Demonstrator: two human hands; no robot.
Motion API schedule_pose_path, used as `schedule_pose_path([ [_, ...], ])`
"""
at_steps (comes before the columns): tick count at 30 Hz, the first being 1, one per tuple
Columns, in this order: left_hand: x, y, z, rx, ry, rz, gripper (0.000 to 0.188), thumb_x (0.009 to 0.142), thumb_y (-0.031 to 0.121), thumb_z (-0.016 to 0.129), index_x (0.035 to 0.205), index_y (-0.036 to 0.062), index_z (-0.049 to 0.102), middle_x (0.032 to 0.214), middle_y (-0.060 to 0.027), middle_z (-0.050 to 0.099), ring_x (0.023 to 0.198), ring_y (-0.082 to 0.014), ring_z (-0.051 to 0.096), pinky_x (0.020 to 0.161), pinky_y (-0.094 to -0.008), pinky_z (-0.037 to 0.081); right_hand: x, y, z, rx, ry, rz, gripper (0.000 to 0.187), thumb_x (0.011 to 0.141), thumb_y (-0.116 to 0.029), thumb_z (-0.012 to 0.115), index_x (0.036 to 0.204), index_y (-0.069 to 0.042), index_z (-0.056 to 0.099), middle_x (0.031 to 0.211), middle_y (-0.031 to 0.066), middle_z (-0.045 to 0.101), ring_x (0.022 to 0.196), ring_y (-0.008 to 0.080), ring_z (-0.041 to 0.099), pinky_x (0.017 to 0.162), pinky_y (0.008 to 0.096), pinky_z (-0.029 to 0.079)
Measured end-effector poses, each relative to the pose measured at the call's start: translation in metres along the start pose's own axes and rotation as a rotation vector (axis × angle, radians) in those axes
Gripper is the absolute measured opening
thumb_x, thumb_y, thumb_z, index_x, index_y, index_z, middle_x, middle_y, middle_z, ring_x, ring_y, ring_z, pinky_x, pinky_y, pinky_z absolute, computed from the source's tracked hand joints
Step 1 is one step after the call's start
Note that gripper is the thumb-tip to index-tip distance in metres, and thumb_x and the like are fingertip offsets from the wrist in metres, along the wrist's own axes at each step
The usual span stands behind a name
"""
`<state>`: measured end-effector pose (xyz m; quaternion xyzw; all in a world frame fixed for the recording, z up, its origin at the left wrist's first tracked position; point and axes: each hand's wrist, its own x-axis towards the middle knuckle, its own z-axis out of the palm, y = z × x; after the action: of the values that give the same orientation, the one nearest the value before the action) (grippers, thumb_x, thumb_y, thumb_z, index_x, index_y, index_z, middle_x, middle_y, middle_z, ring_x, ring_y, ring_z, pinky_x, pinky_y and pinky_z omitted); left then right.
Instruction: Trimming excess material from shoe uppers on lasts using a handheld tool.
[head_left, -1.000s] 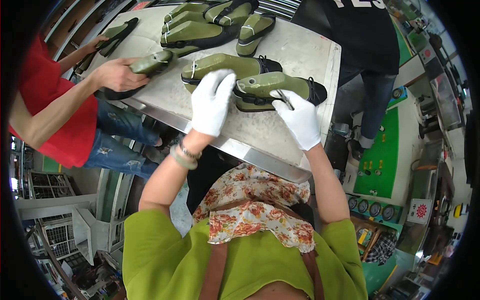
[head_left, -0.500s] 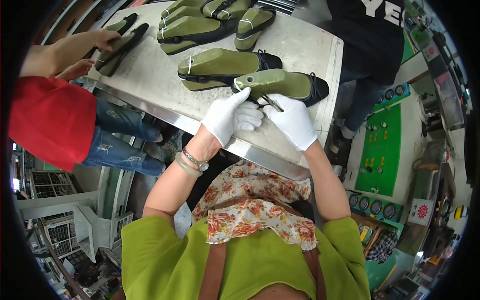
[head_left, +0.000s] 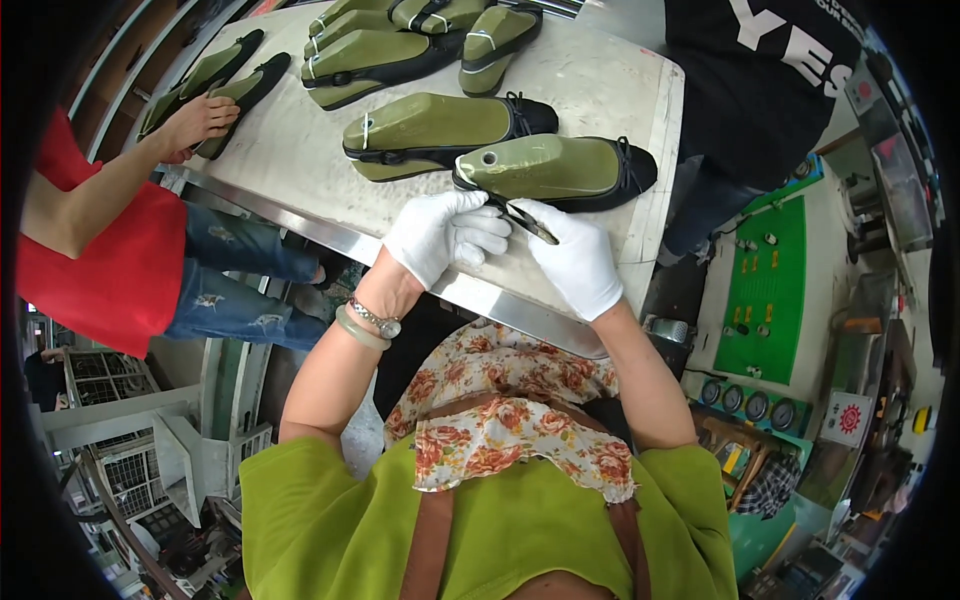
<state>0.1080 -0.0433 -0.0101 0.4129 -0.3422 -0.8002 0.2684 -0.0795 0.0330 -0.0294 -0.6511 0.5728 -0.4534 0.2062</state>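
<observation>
A black flat shoe (head_left: 633,172) with a bow sits on an olive-green shoe last, its toe to the right, near the table's front edge. At its heel end, my white-gloved left hand (head_left: 440,236) pinches the thin black strap (head_left: 490,198) between thumb and finger. Small dark metal thread snips (head_left: 532,222) lie in my gloved right hand (head_left: 575,262), their tips close to that strap. Just behind stands a second black shoe on a last (head_left: 430,125), with a buckled strap and a white tie around it.
More lasted shoes (head_left: 375,65) stand at the back of the pale worktable (head_left: 300,160). At left, a co-worker's hand (head_left: 200,120) in a red top rests on another pair. A person in black (head_left: 745,100) stands beyond the right edge. A green board (head_left: 765,290) lies farther right.
Both my hands have shifted slightly left and toward me, and the snips' angle has changed. The co-worker's hands have moved down over the left pair. The person in black has leaned closer.
</observation>
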Motion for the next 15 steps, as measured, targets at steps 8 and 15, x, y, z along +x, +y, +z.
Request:
schedule_pose_path([
  [8, 0.017, -0.012, -0.006, -0.059, -0.052, -0.148, 0.025, 0.094, 0.018, 0.051, 0.103, -0.0027, 0.062, 0.093, -0.0187, 0.069, 0.071, -0.0261, 0.068, 0.061, -0.0320, 0.054, -0.003, -0.004, 0.000, -0.185, 0.017, -0.218, 0.037, 0.077, 0.002, 0.064, 0.112, -0.009, 0.071, 0.083, 0.0125, 0.070, 0.066, 0.0256, 0.067, 0.063, 0.0323, 0.055],
  [15, 0.000, -0.009, 0.014, 0.187, 0.070, 0.094, 0.023, 0.094, 0.017, 0.060, 0.097, -0.0047, 0.067, 0.082, -0.0127, 0.070, 0.055, -0.0160, 0.061, 0.048, -0.0267, 0.047, -0.010, -0.008, -0.005, -0.504, -0.068, -0.280, 0.042, 0.073, -0.004, 0.065, 0.113, -0.015, 0.071, 0.070, 0.0062, 0.064, 0.058, 0.0222, 0.062, 0.056, 0.0338, 0.052],
])
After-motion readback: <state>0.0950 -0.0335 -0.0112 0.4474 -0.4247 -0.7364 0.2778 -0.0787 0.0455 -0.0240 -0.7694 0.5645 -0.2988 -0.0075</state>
